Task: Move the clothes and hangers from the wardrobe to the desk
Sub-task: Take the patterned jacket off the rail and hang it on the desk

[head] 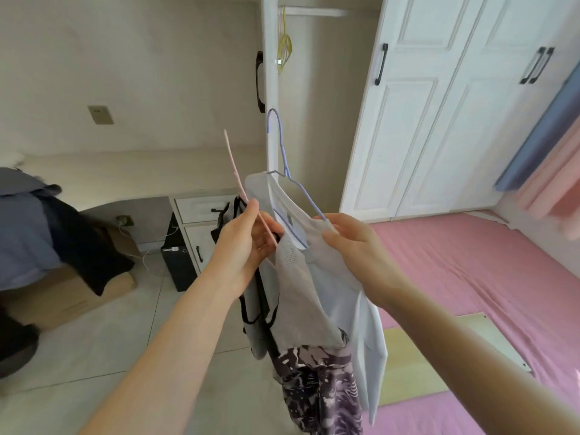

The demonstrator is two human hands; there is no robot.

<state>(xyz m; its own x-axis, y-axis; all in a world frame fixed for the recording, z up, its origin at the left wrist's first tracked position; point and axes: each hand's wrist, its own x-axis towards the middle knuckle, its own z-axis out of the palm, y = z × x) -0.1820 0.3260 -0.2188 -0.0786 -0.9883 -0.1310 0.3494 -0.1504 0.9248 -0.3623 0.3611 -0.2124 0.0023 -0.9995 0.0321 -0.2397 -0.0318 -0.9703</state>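
Observation:
My left hand (248,243) is shut on a pink hanger (233,171) that points up and left, with grey and black-trimmed garments (254,312) hanging below it. My right hand (354,246) grips the shoulder of a white top (329,296) that sits on a lilac hanger (281,142). A purple patterned garment (320,384) dangles under the bundle. Behind, the open wardrobe (317,98) shows a rail with a yellow hanger (285,45) left on it. The desk (131,171) lies at the left, with dark clothes (28,215) piled at its near end.
Closed white wardrobe doors (445,105) stand to the right. A pink-covered bed (489,277) fills the lower right, with a pale board (417,365) beside it. Desk drawers (201,208), a black computer case (179,255) and a cardboard box (72,290) sit on the tiled floor at left.

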